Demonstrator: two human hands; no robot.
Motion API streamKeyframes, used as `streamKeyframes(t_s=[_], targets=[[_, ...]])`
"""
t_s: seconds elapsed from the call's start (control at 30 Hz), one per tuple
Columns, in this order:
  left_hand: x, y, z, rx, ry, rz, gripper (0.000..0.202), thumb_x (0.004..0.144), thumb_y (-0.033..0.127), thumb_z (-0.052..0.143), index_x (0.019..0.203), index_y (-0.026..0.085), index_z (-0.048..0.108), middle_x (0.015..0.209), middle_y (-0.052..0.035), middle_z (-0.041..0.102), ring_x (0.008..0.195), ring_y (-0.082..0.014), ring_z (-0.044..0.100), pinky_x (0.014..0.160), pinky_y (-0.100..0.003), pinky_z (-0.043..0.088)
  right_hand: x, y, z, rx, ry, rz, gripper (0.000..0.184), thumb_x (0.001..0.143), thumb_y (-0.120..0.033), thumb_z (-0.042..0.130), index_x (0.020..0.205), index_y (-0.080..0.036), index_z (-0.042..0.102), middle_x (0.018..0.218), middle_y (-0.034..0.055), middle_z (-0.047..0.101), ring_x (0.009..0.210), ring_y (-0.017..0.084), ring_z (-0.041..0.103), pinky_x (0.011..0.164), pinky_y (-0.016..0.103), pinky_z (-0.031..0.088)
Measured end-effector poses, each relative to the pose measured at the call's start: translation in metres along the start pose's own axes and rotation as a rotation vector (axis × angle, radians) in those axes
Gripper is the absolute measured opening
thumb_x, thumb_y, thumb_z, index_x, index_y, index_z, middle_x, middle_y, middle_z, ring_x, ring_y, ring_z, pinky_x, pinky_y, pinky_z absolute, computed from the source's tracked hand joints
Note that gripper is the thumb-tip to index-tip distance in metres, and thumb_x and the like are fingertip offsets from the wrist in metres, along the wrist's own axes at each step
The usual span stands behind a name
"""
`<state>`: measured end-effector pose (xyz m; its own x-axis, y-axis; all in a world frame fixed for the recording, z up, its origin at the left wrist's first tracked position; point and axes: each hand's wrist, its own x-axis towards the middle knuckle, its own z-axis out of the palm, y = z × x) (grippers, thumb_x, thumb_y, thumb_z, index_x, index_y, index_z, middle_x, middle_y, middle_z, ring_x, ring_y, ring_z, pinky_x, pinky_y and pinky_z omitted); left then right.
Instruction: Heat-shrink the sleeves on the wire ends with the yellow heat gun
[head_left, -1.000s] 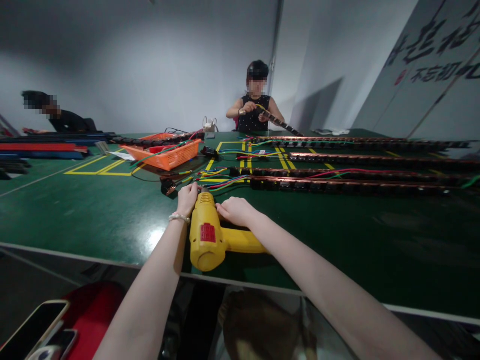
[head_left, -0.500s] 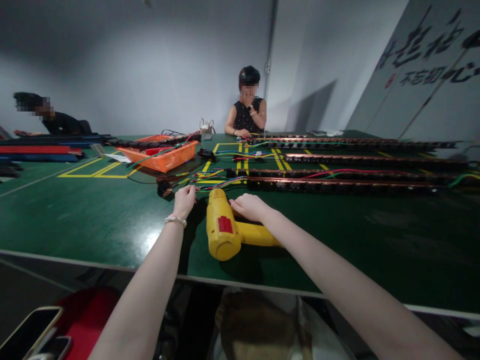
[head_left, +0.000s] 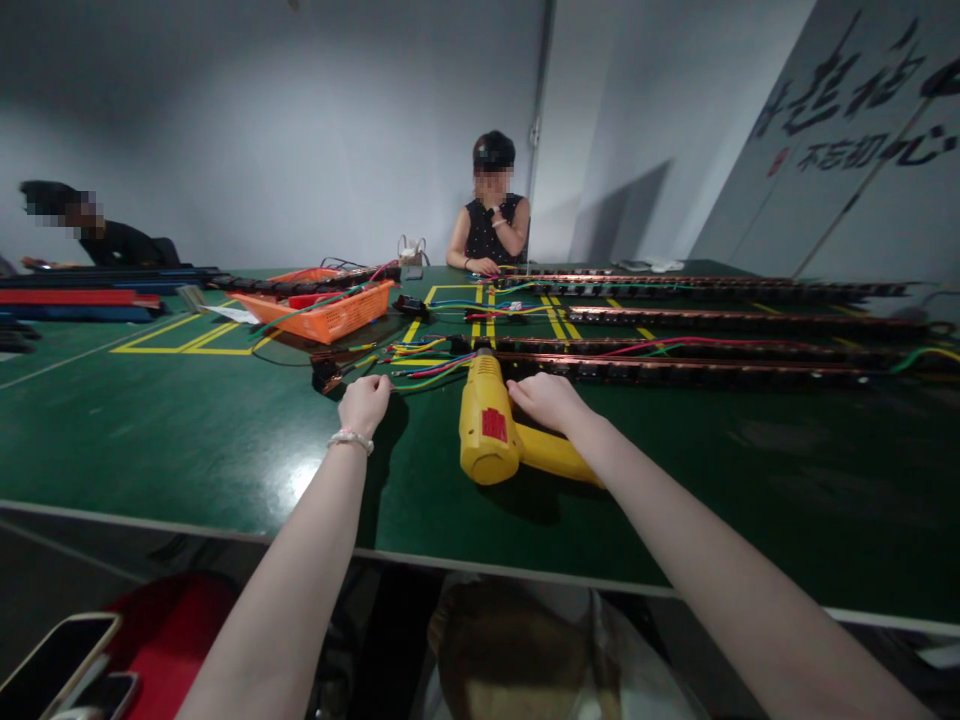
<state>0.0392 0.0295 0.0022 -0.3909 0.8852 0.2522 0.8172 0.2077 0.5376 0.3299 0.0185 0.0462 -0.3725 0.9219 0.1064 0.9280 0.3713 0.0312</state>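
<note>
A yellow heat gun (head_left: 491, 425) with a red label lies sideways over the near side of the green table, its nozzle turned away from me toward the wires. My right hand (head_left: 551, 400) is closed on it at the handle side; the exact hold is partly hidden. To the left, my left hand (head_left: 365, 402) is closed in a pinch at the end of a green-yellow wire (head_left: 435, 380); its fingertips are partly hidden. Blue, red and green wires run from the long copper-and-black strip (head_left: 675, 370) just beyond the gun. A black-and-copper part (head_left: 326, 372) lies beside my left hand.
An orange basket (head_left: 334, 318) with wires stands behind my left hand. More long strips (head_left: 750, 320) lie across the table's right half. A co-worker (head_left: 491, 225) sits opposite, another person (head_left: 112, 240) at far left. The table's front edge (head_left: 525, 573) is near me.
My right hand and the heat gun have moved right and slightly away from me, leaving the wires by my left hand more exposed. The left hand has hardly moved.
</note>
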Motion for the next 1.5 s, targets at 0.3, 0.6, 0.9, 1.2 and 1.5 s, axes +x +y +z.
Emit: streamKeyframes(t_s=[0.3,0.6,0.9,1.2,1.5], targets=[[-0.003,0.004,-0.003,0.083,-0.065,-0.045,0.045,0.082,0.045,0.031,0.081,0.021,0.07,0.094,-0.015,0.069,0.089,-0.0302,0.061,0.065,-0.033,0.037,0.0,-0.002,0.001,-0.007,-0.016,0.007,0.057,0.096,-0.039,0.018,0.093,-0.015,0.07,0.099,0.0127,0.07,0.09,0.024,0.065,0.074,0.03,0.045],[-0.002,0.007,0.0,-0.038,-0.053,-0.05,0.045,0.082,0.05,0.033,0.076,0.021,0.067,0.083,-0.0087,0.067,0.08,-0.024,0.058,0.059,-0.028,0.031,0.004,-0.014,0.002,-0.025,-0.046,-0.03,0.057,0.097,-0.038,0.018,0.096,-0.014,0.07,0.101,0.0136,0.069,0.093,0.025,0.065,0.077,0.031,0.046],[0.001,0.001,0.004,-0.198,0.042,0.018,0.045,0.082,0.05,0.034,0.059,0.018,0.056,0.063,-0.0038,0.057,0.063,-0.0163,0.049,0.056,-0.026,0.03,0.001,-0.051,-0.001,-0.024,-0.048,-0.13,0.055,0.098,-0.037,0.019,0.099,-0.013,0.069,0.098,0.0147,0.07,0.095,0.024,0.065,0.078,0.03,0.046],[0.004,-0.001,0.007,-0.165,0.047,0.054,0.045,0.085,0.046,0.031,0.061,0.018,0.057,0.067,-0.0055,0.06,0.065,-0.0164,0.05,0.058,-0.025,0.032,0.0,-0.084,0.0,0.026,0.01,-0.257,0.055,0.097,-0.037,0.021,0.098,-0.013,0.07,0.098,0.0155,0.07,0.095,0.026,0.065,0.077,0.032,0.046],[0.009,-0.007,0.004,-0.199,-0.004,0.089,0.043,0.082,0.048,0.035,0.059,0.017,0.053,0.061,-0.0021,0.053,0.064,-0.014,0.046,0.057,-0.023,0.031,0.002,-0.105,0.0,0.057,0.057,-0.338,0.054,0.097,-0.034,0.021,0.097,-0.013,0.071,0.093,0.015,0.071,0.091,0.025,0.066,0.075,0.03,0.045]])
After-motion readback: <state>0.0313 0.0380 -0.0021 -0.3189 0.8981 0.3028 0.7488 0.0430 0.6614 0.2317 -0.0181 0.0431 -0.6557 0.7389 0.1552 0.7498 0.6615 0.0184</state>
